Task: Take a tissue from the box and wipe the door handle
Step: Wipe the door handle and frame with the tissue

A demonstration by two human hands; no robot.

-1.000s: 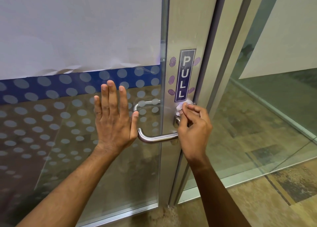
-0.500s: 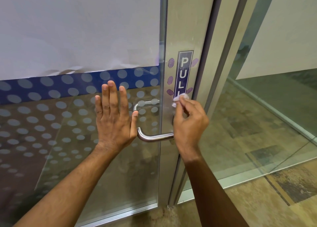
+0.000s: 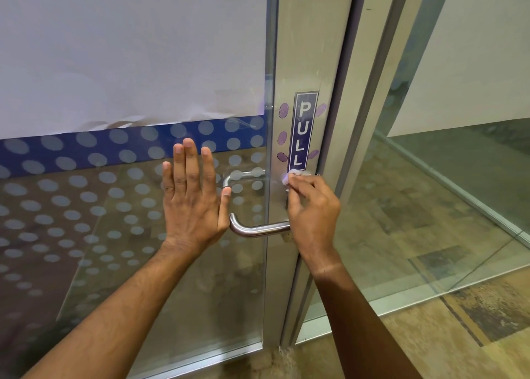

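A glass door (image 3: 129, 235) with frosted dots and a blue band is seen from above; its upper part is covered by a white sheet (image 3: 129, 49). The left hand (image 3: 192, 206) is laid flat against the glass, fingers straight and together, thumb spread towards the lever; nothing is held in it. The metal door handle (image 3: 258, 230), a curved steel lever, is seen just beside the left thumb; its free end bends back towards the glass, and its other end is hidden behind the right hand (image 3: 312, 206). A small wad of white tissue (image 3: 292, 175) is pinched between the thumb and the fingertips (image 3: 295, 184) of the right hand, which is closed around it; the remaining fingers are curled in. The tissue is pressed against the aluminium door stile (image 3: 304, 63), above the lever and touching the lower end of the blue PULL sticker (image 3: 304, 132); whether the handle's base is touched by the tissue cannot be told, since that part is covered by the hand. Purple oval marks (image 3: 283, 110) are seen on either side of the sticker. A second lever (image 3: 243, 175) is visible through the glass on the far side. To the right, a glass panel (image 3: 430, 206) and a patterned floor (image 3: 473, 321) are shown. No tissue box is in view.
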